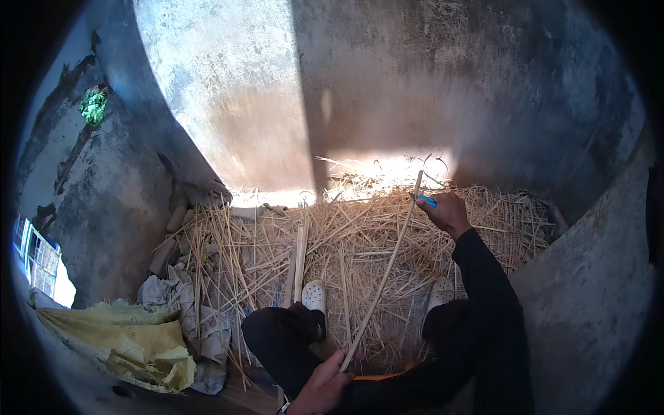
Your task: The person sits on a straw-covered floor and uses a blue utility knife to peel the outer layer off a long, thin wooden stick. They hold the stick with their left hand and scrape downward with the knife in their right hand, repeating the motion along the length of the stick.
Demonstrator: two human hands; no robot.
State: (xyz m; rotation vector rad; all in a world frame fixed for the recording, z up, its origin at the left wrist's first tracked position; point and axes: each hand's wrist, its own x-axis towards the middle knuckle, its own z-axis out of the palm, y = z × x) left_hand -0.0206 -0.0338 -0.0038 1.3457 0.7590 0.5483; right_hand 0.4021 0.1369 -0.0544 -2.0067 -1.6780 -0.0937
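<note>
A long, pale stick [385, 277], perhaps bamboo or cane, slants from near my lap up toward the wall. My left hand [325, 384] is closed round its lower end. Near the upper end, my right hand [446, 213] grips a small blue-handled knife [427, 200]. The knife's short dark tip lies at the stick, seemingly touching it. My right arm is stretched forward in a black sleeve, while my left hand stays close to my body.
Loose straw-like strips [366, 242] cover the floor around my light clogs [314, 296]. Two flat wooden slats [299, 263] lie beside the left clog. A yellow sheet [131, 339] and a grey cloth [207, 325] lie at left. Concrete walls [387, 90] enclose the space.
</note>
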